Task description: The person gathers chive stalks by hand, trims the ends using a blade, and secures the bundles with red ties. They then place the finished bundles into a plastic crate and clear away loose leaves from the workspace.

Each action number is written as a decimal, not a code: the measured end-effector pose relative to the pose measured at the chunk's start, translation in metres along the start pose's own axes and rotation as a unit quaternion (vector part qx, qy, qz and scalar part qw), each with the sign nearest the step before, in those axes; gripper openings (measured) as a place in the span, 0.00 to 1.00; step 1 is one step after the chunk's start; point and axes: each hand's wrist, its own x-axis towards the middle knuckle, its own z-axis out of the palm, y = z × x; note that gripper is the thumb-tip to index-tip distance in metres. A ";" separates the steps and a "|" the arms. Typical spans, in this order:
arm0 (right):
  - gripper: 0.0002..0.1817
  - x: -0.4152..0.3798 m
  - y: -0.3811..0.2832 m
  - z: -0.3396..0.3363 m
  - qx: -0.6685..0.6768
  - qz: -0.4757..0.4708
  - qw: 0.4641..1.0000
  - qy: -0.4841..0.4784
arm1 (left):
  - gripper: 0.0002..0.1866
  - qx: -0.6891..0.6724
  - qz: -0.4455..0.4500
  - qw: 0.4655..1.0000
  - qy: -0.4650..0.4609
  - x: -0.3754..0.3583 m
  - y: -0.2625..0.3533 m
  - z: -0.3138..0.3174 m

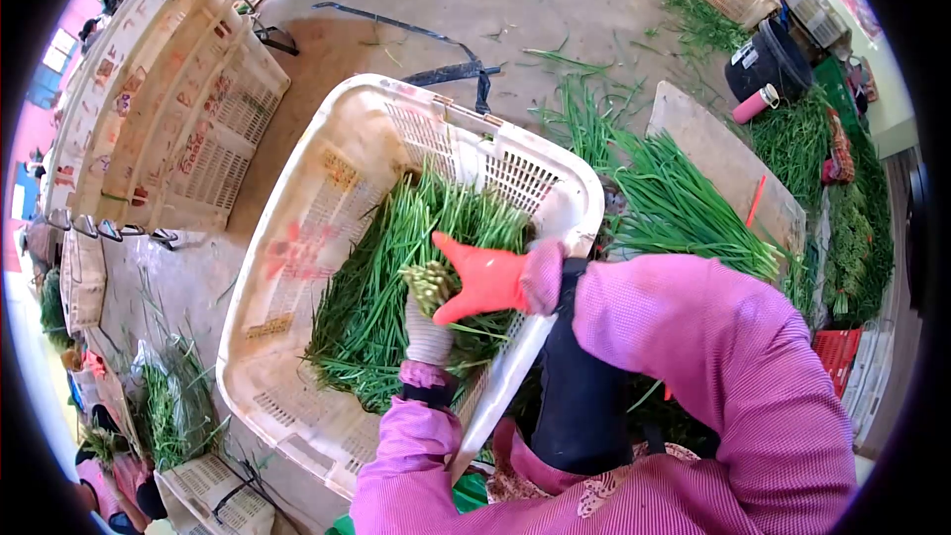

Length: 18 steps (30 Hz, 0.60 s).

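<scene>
The garlic chives, as they look to me, lie in a loose green heap (362, 302) inside the white plastic crate (297, 263) at the person's knees, with a cluster of pale stem ends (428, 287) standing up by the left hand (427, 334). I can't tell whether that hand is closed round them; the stems hide its fingers. The right hand (487, 280), in an orange-red glove, is spread wide just beside them, nothing in its grasp. I'd guess such a bunch is light, floppy in the blades, firmer at the stems, slithery and easily bruised; best taken near the pale ends, gently but fully encircled
</scene>
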 end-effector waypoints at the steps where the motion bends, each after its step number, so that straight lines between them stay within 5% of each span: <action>1: 0.65 0.000 -0.007 0.009 0.035 0.032 0.999 0.001 | 0.28 0.043 0.024 0.999 -0.014 -0.008 -0.011 0.012; 4: 0.60 0.008 -0.020 0.026 0.083 0.069 0.992 0.068 | 0.25 0.090 0.042 0.994 -0.042 -0.017 -0.029 0.022; 6: 0.49 0.008 -0.024 0.026 0.113 0.085 0.987 0.073 | 0.23 0.190 0.051 0.977 -0.079 -0.027 -0.030 0.027; 7: 0.34 0.013 -0.019 0.034 0.087 0.089 0.986 0.109 | 0.22 0.263 0.059 0.958 -0.101 -0.033 -0.028 0.030; 8: 0.34 0.015 -0.016 0.034 0.085 0.089 0.986 0.110 | 0.22 0.403 0.088 0.901 -0.134 -0.038 -0.024 0.034; 10: 0.31 0.017 -0.015 0.029 0.086 0.130 0.984 0.080 | 0.21 0.736 0.191 0.605 -0.238 -0.048 -0.006 0.048; 11: 0.28 0.013 -0.014 0.026 0.095 0.110 0.986 0.079 | 0.20 0.768 0.168 0.555 -0.272 -0.050 0.006 0.054; 12: 0.28 0.013 -0.013 0.027 0.093 0.111 0.986 0.079 | 0.21 0.627 -0.122 0.764 -0.092 -0.056 0.027 0.067; 14: 0.21 0.015 -0.006 0.031 0.061 0.026 0.988 0.138 | 0.23 0.475 -0.119 0.855 -0.170 -0.030 0.057 0.058; 16: 0.21 0.016 -0.005 0.036 0.053 0.000 0.988 0.145 | 0.24 0.297 0.008 0.944 -0.144 -0.006 0.067 0.042; 18: 0.21 0.013 -0.014 0.035 0.055 0.016 0.994 0.090 | 0.22 0.354 -0.001 0.928 -0.119 0.014 0.077 0.049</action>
